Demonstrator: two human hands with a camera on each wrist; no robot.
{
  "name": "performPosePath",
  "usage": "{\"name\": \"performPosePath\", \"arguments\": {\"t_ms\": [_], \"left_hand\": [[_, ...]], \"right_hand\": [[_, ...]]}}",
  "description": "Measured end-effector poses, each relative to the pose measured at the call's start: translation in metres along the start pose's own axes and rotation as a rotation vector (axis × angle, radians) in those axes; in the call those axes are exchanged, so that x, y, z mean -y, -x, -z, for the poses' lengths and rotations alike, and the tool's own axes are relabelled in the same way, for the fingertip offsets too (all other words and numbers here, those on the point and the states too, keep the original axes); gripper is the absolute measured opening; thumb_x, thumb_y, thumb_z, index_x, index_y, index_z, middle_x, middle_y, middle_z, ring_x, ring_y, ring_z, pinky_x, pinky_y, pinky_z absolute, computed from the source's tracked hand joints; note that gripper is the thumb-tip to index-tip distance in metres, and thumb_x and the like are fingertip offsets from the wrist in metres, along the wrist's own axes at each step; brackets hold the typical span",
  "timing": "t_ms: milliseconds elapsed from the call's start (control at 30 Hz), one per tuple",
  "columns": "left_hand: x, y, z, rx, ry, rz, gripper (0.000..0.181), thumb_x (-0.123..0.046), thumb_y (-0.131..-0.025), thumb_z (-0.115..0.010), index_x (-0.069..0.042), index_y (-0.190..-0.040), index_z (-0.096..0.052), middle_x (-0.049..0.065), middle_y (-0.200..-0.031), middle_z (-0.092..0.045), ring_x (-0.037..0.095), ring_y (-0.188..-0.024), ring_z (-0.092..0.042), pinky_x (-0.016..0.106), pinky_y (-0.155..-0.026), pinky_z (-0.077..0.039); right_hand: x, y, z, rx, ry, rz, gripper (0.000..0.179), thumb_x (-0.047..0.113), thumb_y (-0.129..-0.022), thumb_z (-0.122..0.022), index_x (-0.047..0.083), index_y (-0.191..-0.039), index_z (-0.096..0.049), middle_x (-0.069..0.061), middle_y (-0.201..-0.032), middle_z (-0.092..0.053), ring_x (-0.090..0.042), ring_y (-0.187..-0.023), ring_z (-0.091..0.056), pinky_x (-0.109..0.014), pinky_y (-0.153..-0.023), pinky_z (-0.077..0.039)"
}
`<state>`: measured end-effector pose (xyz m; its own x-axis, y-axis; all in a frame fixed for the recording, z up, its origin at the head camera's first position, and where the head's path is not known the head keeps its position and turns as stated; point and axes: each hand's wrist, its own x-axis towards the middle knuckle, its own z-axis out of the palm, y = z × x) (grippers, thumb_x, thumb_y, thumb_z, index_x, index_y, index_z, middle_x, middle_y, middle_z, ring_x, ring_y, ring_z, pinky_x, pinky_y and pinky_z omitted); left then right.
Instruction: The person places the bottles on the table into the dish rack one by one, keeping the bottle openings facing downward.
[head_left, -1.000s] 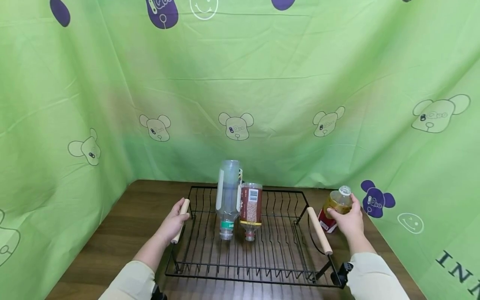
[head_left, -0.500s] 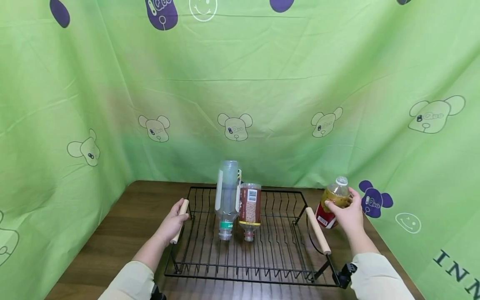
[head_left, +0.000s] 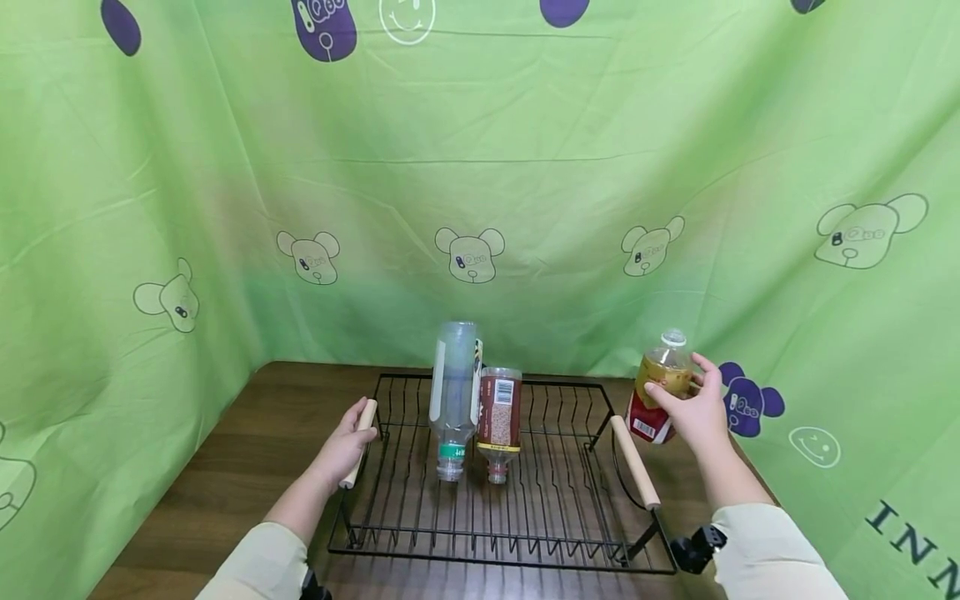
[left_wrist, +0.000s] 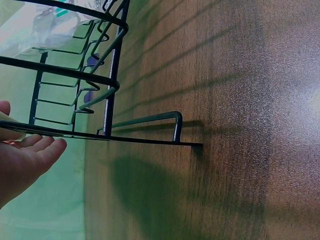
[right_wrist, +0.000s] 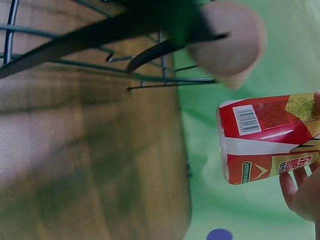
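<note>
My right hand (head_left: 693,412) grips a plastic drink bottle (head_left: 648,421) with a red and yellow label, upright, mouth up, beyond the rack's right side. In the right wrist view the bottle's (right_wrist: 270,137) base shows against green cloth, off the table. My left hand (head_left: 345,446) holds the left wooden handle (head_left: 351,478) of a black wire dish rack (head_left: 442,542), thumb over it; the left wrist view shows the fingers (left_wrist: 47,152) past the side wire. Two bottles stand neck down in the rack: a tall clear one (head_left: 453,383) and a shorter one with a brown label (head_left: 500,417).
The rack's right wooden handle (head_left: 636,462) stands between the rack and my right hand. A brown wooden table (head_left: 195,500) lies beneath, and green printed cloth (head_left: 480,183) hangs at the back and both sides.
My right hand has raised the red and yellow bottle and moved it slightly left and away from me. My left hand and the rack with its two bottles have stayed put.
</note>
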<state>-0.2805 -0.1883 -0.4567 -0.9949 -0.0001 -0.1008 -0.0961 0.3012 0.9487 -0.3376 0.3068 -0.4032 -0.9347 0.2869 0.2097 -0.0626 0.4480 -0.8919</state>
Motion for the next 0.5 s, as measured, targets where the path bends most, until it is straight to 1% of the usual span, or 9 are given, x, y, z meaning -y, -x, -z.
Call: {"name": "performPosePath", "arguments": {"t_ms": [200, 367, 500], "left_hand": [[0.0, 0.0, 0.0, 0.003, 0.008, -0.003, 0.07, -0.009, -0.099, -0.042, -0.005, -0.157, -0.004, 0.029, -0.161, -0.003, 0.05, -0.146, -0.011, 0.063, -0.117, -0.016], [-0.001, 0.001, 0.0, 0.0, -0.003, -0.007, 0.07, -0.01, -0.098, -0.043, -0.005, -0.158, -0.005, 0.028, -0.162, -0.003, 0.05, -0.146, -0.011, 0.064, -0.116, -0.017], [-0.002, 0.002, 0.0, -0.003, -0.005, -0.006, 0.07, -0.01, -0.098, -0.043, -0.005, -0.158, -0.006, 0.028, -0.162, -0.003, 0.05, -0.146, -0.012, 0.064, -0.116, -0.017]], "right_hand": [[0.017, -0.001, 0.0, 0.032, 0.005, 0.051, 0.096, 0.021, -0.087, -0.072, 0.01, -0.157, -0.007, -0.034, -0.153, -0.028, -0.052, -0.133, -0.038, -0.064, -0.107, -0.035], [0.032, 0.0, -0.001, 0.038, -0.009, 0.097, 0.095, 0.021, -0.087, -0.072, 0.009, -0.156, -0.008, -0.034, -0.152, -0.028, -0.052, -0.133, -0.037, -0.065, -0.107, -0.034], [0.044, 0.003, -0.006, 0.065, -0.013, 0.127, 0.095, 0.02, -0.087, -0.072, 0.009, -0.157, -0.009, -0.035, -0.151, -0.029, -0.053, -0.133, -0.037, -0.065, -0.108, -0.033]]}}
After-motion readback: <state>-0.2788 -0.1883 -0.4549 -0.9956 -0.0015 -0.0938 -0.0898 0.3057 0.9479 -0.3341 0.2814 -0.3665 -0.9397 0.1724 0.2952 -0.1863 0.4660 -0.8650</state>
